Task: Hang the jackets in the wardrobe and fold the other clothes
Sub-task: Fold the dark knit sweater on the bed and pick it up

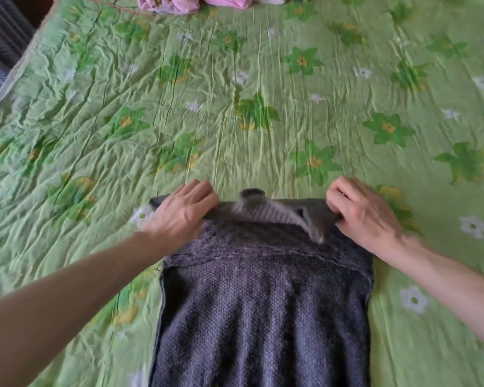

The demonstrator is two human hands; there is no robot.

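Note:
A grey-purple knitted sweater [263, 303] lies flat on the bed, its sides folded inward into a long strip and its ribbed collar at the far end. My left hand [179, 213] grips the far left corner of the sweater at the shoulder. On the far right corner, my right hand [361, 210] pinches the knit with curled fingers. Both forearms reach in from the bottom corners of the view.
The bed is covered by a wrinkled green bedspread [235, 93] with a flower print. A pink bundle of fabric [179, 2] lies at the far edge. The bed's left edge runs diagonally at the upper left, with dark striped material [0, 32] beyond it.

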